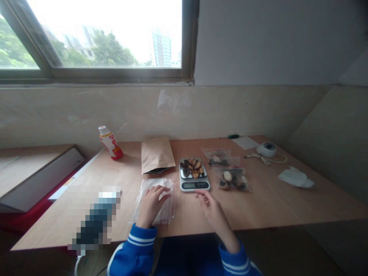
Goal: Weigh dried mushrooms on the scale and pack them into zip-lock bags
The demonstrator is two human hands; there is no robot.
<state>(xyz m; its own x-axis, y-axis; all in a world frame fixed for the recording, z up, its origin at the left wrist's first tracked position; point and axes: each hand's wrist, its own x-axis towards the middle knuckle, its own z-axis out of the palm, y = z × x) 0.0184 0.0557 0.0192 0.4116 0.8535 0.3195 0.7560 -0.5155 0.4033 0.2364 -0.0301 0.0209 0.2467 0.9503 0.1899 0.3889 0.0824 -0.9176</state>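
My left hand rests over a stack of clear zip bags, its fingers apart and curved, with nothing seen in them. Just in front of the kitchen scale is my right hand, fingers loosely bent and spread, holding nothing visible. Brown dried slices, perhaps mushrooms, lie heaped on the scale's plate. The scale's display is too small to read. Behind the bags, a brown kraft paper pouch lies with its dark mouth facing me. To the right sit filled zip bags with similar dark and pale pieces.
A red and white bottle stands at the back left. A pixelated object lies at the front left. On the right are a white round device with a cable, a crumpled white item and a sheet of paper.
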